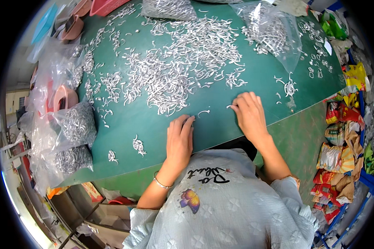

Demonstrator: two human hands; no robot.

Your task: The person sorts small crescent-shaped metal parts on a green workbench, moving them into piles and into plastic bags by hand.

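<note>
A large spread of small curved silver metal pieces [166,81] covers the middle of the green table [153,133]. My left hand [180,135] is near the table's front edge, fingers bent down and together; what they hold, if anything, is hidden. To its right, my right hand [250,116] pinches a small curved metal piece, whose silver end [229,106] sticks out at the fingertips. One loose curved piece [203,112] lies between the two hands. Two small piles, one pile [139,145] and a smaller pile [113,156], sit left of my left hand.
Clear bags of metal pieces [75,124] line the left edge beside a pink basket [65,97]. Another clear bag [274,33] lies at the far right, near scattered ring-like pieces [319,54]. A small cluster [290,88] lies right of my right hand. Colourful packages [336,157] fill a blue rack.
</note>
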